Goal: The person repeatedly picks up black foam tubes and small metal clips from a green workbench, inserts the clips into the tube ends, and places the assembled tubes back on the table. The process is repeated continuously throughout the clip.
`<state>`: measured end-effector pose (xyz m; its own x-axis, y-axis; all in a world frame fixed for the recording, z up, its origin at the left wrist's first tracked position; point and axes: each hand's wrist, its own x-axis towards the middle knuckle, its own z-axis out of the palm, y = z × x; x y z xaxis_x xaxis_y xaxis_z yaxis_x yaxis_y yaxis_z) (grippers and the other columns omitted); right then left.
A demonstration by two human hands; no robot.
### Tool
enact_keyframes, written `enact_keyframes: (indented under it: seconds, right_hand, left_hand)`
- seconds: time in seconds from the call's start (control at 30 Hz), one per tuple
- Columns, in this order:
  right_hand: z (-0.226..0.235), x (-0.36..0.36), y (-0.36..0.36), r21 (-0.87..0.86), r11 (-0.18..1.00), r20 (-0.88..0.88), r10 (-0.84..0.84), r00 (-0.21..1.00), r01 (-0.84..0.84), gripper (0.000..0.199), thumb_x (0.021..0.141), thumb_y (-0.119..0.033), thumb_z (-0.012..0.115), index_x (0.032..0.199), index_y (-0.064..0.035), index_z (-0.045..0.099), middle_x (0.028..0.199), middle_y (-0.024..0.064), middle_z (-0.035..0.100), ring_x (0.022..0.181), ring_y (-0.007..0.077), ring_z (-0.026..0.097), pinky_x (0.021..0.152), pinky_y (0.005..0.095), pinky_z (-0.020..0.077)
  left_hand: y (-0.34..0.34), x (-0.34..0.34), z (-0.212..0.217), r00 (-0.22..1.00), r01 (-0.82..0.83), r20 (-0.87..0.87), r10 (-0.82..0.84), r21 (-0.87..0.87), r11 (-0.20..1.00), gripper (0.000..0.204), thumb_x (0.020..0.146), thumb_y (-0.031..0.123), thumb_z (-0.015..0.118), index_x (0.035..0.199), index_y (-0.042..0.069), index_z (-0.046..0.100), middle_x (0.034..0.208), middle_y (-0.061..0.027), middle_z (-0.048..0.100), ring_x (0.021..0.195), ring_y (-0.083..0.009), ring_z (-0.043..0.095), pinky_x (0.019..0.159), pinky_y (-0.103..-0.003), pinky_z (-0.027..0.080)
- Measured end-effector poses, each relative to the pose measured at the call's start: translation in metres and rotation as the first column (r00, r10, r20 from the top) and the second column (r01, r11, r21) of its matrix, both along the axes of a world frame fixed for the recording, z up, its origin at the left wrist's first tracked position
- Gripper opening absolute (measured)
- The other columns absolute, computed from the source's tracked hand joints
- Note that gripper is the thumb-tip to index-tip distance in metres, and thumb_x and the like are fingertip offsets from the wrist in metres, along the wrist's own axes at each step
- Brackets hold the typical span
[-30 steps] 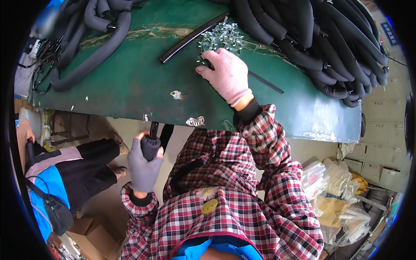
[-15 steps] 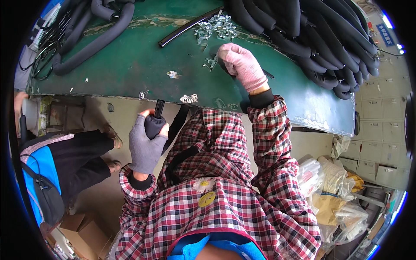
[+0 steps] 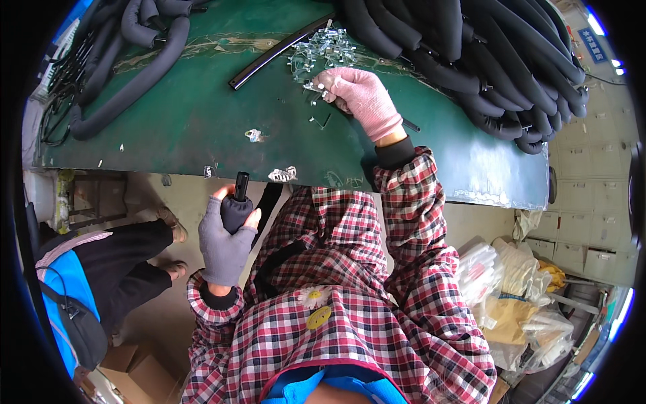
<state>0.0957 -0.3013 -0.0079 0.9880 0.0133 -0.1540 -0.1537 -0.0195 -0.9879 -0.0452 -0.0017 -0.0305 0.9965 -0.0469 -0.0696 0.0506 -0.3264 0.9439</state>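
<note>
My left hand [image 3: 229, 246], in a grey glove with bare fingertips, is closed around a black foam-covered tube [image 3: 235, 212] just off the table's near edge. The tube's bare black end [image 3: 241, 185] sticks up past my fingers, and its lower part runs out of sight behind the hand. On the table, my right hand [image 3: 363, 101] wears a pink glove. Its fingertips are pinched at the near side of a heap of small bent metal clips [image 3: 323, 50], with shiny clip metal showing against them. One loose clip [image 3: 320, 122] lies nearer to me.
Beside the heap lies a bare black tube [image 3: 279, 54]. Foam-covered tubes are piled at the right [image 3: 464, 60] and left [image 3: 134, 84] of the green table [image 3: 182, 135]. A thin dark rod [image 3: 410, 126] shows by my right wrist. Another person [image 3: 114, 262] is at my left.
My right hand has moved left and turned, from a curled fist over the table to fingertips at the clip heap. My left hand still holds the tube. The view has shifted slightly.
</note>
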Motion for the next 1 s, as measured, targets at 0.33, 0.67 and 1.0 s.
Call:
enact_keyframes:
  seconds: [0.33, 0.67, 1.0]
  right_hand:
    - [-0.018, -0.006, 0.010, -0.417, 0.864, 0.493, -0.047, 0.869, 0.283, 0.017, 0.082, -0.010, 0.074, 0.098, -0.0080, 0.078, 0.085, 0.0097, 0.074, 0.074, 0.0194, 0.071, 0.071, 0.0285, 0.0553]
    - [0.017, -0.059, 0.035, -0.799, 0.561, 0.367, 0.171, 0.914, 0.216, 0.025, 0.079, -0.028, 0.079, 0.096, -0.0112, 0.076, 0.079, 0.0081, 0.065, 0.072, 0.0275, 0.065, 0.068, 0.0370, 0.0530]
    - [-0.005, -0.079, 0.049, -0.135, 0.977, -0.001, 0.168, 0.986, -0.167, 0.020, 0.092, -0.027, 0.066, 0.095, -0.0069, 0.066, 0.077, 0.0066, 0.073, 0.059, 0.0154, 0.067, 0.053, 0.0253, 0.0520]
  left_hand:
    - [-0.002, -0.001, -0.006, 0.995, 0.006, 0.101, -0.015, 0.082, 0.997, 0.045, 0.082, 0.011, 0.079, 0.123, 0.004, 0.059, 0.095, -0.0112, 0.067, 0.083, -0.0231, 0.067, 0.079, -0.036, 0.053]
    - [0.001, -0.013, -0.020, 0.998, -0.015, 0.058, 0.009, 0.092, 0.996, 0.043, 0.082, 0.006, 0.076, 0.122, 0.004, 0.059, 0.089, -0.0071, 0.065, 0.079, -0.0177, 0.063, 0.076, -0.033, 0.053]
    - [0.000, -0.016, -0.008, 0.996, -0.018, 0.084, 0.010, 0.095, 0.995, 0.041, 0.082, 0.000, 0.071, 0.121, 0.002, 0.059, 0.087, -0.0029, 0.061, 0.077, -0.0126, 0.059, 0.074, -0.029, 0.051]
